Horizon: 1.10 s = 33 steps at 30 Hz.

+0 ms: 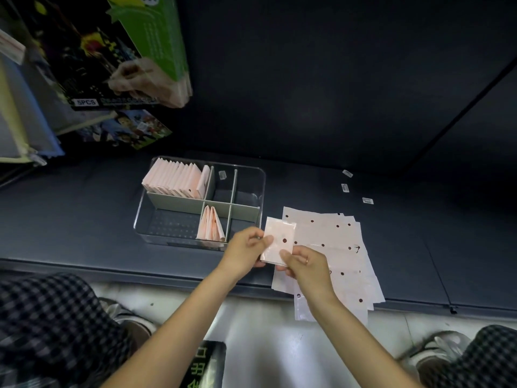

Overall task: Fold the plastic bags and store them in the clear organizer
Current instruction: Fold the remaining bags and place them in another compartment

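A folded pale pink plastic bag with a dark round hole is held just right of the clear organizer. My left hand pinches its left edge and my right hand pinches its lower right corner. Under and to the right lies a stack of flat bags with dark holes, overhanging the shelf's front edge. In the organizer, several folded bags stand in the back left compartment and a few folded bags stand in the front middle one.
The organizer sits on a dark shelf with grey dividers inside. Packaged goods hang at the upper left. Three small labels lie on the shelf at the right. My knees and shoes show on the pale floor below.
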Motion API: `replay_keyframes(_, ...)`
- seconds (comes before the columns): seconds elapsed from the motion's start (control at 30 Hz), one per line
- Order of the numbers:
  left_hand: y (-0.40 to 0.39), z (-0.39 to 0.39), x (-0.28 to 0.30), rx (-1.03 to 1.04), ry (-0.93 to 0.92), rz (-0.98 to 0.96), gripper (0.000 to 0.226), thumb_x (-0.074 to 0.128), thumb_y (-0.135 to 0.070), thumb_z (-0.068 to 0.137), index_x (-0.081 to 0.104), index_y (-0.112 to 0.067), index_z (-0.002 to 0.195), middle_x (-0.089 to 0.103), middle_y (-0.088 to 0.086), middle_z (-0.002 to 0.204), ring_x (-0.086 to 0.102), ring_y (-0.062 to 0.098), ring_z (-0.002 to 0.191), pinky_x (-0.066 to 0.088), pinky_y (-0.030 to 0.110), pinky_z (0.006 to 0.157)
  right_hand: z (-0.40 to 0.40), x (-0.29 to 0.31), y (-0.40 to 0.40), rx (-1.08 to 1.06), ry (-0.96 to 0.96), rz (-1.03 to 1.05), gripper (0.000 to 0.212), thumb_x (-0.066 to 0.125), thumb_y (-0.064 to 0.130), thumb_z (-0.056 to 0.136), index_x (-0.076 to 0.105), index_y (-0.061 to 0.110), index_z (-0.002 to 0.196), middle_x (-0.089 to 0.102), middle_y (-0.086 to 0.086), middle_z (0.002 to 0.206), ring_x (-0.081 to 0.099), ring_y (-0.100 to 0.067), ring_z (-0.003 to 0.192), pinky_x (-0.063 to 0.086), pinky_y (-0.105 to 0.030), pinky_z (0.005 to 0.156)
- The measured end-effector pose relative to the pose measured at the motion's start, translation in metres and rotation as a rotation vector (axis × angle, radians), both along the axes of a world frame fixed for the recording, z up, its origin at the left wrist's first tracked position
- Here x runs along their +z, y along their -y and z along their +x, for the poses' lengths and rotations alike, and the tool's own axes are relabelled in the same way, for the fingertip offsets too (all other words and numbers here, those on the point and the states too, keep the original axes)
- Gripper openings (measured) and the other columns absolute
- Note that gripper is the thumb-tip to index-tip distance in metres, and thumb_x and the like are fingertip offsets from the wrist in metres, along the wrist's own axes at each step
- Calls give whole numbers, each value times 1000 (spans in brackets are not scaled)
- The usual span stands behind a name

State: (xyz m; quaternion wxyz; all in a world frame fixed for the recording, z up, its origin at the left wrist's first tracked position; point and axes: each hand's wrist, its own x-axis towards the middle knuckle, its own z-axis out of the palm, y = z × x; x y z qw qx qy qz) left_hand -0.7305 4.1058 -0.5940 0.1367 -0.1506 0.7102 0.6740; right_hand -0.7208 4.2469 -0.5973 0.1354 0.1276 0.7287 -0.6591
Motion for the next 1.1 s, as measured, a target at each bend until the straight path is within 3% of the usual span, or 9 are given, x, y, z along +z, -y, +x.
replay_keyframes(0.07, 12, -1, -9, -3, -126, -392, 15, 55, -31, 93, 60, -17, 91, 60, 1, 89, 57, 17, 82, 53, 39, 77, -4, -2, 2, -21, 3, 33, 12, 62, 7, 88, 63, -4, 83, 67, -8, 74, 65, -9, 54, 47, -12, 53)
replay_keyframes(0.13, 31, 0, -21, -8, -266, -886, 23, 50, -38, 94, 61, -20, 103, 54, 1, 103, 51, 18, 96, 46, 34, 77, -9, -4, 6, 1, -21, 103, 14, 63, 10, 88, 62, -1, 80, 66, -5, 71, 64, -8, 56, 46, -14, 56)
replay_keyframes(0.17, 41, 0, -27, -22, -295, -1045, 26, 48, -39, 94, 61, -20, 108, 51, 3, 107, 47, 21, 99, 44, 34, 78, -12, -3, 9, 20, -41, 143, 15, 64, 12, 88, 63, 1, 78, 66, -2, 69, 62, -7, 56, 46, -15, 58)
replay_keyframes(0.27, 63, 1, -44, -66, -234, -1239, 32, 44, -42, 95, 61, -22, 113, 46, 5, 105, 41, 23, 95, 37, 34, 78, -23, -1, 23, 85, -87, 247, 14, 65, 16, 86, 65, 3, 80, 64, 2, 63, 57, -4, 56, 44, -22, 63)
replay_keyframes(0.37, 72, 1, -54, -73, -205, -1286, 34, 40, -45, 96, 63, -26, 113, 44, 4, 104, 40, 24, 95, 33, 36, 78, -35, 0, 44, 137, -127, 308, 15, 65, 17, 85, 64, 3, 81, 66, -6, 66, 55, -11, 61, 43, -26, 64)
replay_keyframes(0.53, 79, -2, -62, -51, -179, -1347, 38, 32, -43, 98, 62, -27, 113, 47, -2, 119, 40, 23, 102, 29, 37, 81, -55, -5, 77, 267, -250, 567, 8, 62, 18, 84, 64, 17, 76, 63, 5, 64, 56, -13, 64, 38, -23, 61)
replay_keyframes(0.63, 81, -3, -64, -17, -210, -1289, 37, 32, -40, 99, 61, -25, 116, 48, -3, 123, 39, 23, 103, 28, 36, 82, -60, -6, 95, 352, -309, 744, 13, 57, 17, 84, 70, 16, 89, 70, -3, 81, 61, -23, 78, 40, -26, 62)
replay_keyframes(0.87, 82, -1, -64, 98, -252, -1141, 29, 47, -29, 96, 66, -17, 114, 56, 3, 120, 42, 28, 105, 30, 38, 83, -65, -14, 132, 453, -297, 1020, 22, 47, 9, 88, 67, 10, 97, 68, -13, 95, 63, -35, 89, 49, -33, 69)
replay_keyframes(1.1, 87, 3, -63, 226, -333, -940, 25, 48, -25, 97, 66, -25, 114, 61, -3, 108, 44, 22, 100, 28, 32, 81, -52, -26, 144, 501, -297, 1032, 27, 41, 23, 97, 65, 12, 101, 67, -15, 102, 62, -35, 96, 43, -32, 69)
